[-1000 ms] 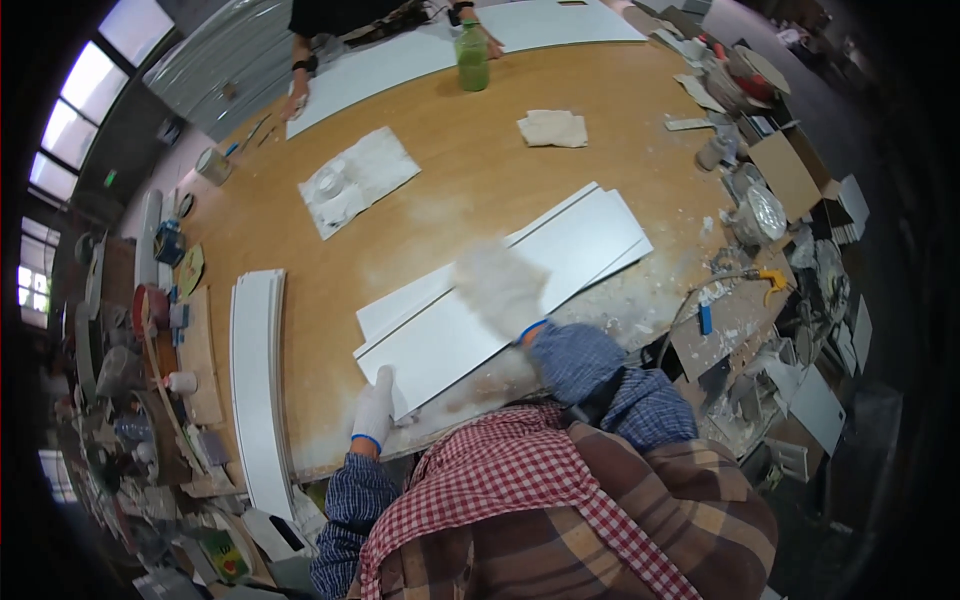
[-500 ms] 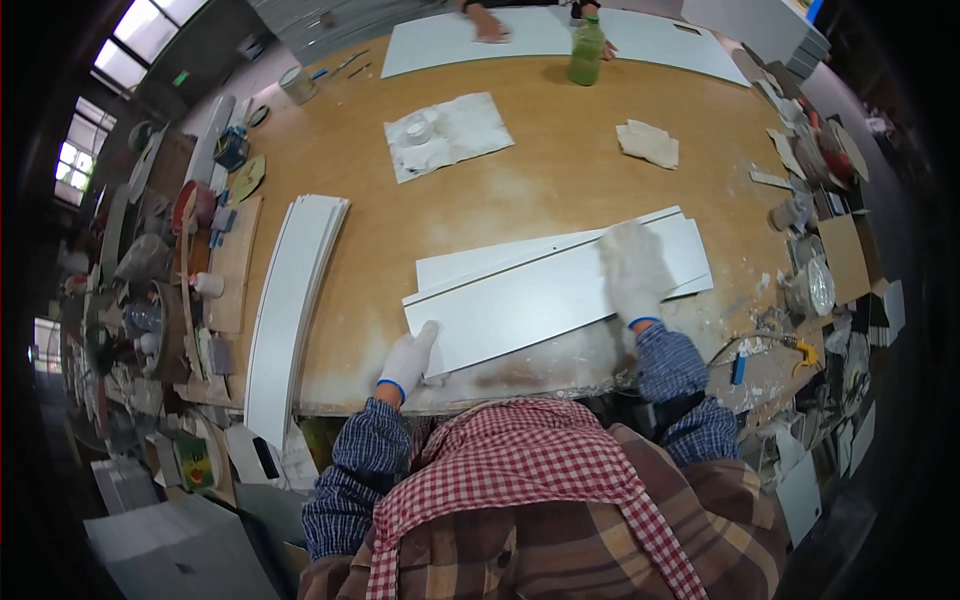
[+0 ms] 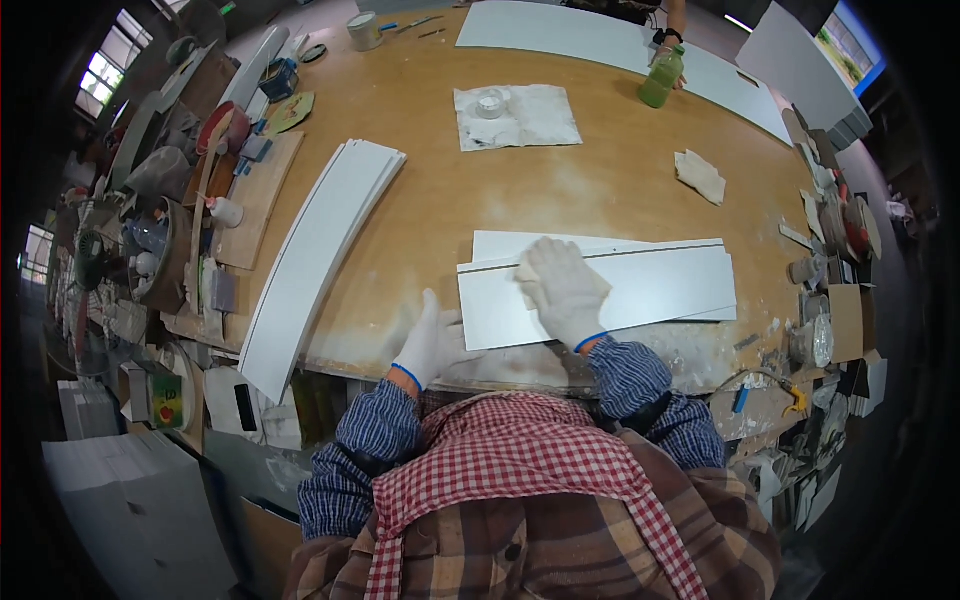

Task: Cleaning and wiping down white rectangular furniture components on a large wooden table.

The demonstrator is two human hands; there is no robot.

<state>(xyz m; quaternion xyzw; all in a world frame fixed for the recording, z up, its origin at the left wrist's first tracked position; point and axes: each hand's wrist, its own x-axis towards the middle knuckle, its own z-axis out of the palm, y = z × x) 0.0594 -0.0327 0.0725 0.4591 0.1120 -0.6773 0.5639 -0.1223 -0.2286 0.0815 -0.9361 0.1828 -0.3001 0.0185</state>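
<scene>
A long white panel (image 3: 650,285) with a dark groove along its far edge lies over another white panel (image 3: 500,243) on the table in front of me. My right hand (image 3: 568,290), in a white glove, presses a beige cloth (image 3: 528,284) onto the upper panel left of its middle. Most of the cloth is hidden under the palm. At the left end of the panels my left hand (image 3: 436,345), also gloved, is open with its thumb raised and holds nothing. Whether its fingertips touch the panel's edge I cannot tell.
A stack of white boards (image 3: 320,265) lies to the left, overhanging the front edge. Farther off are a white sheet (image 3: 545,115) bearing a small clear container (image 3: 490,104), a folded cloth (image 3: 700,177) and a green bottle (image 3: 660,78) by another person's hand (image 3: 677,65).
My right hand has slid left along the panel with the cloth. My left hand has come off the panel's left end and opened. The panel now lies straighter across my view, which has also shifted.
</scene>
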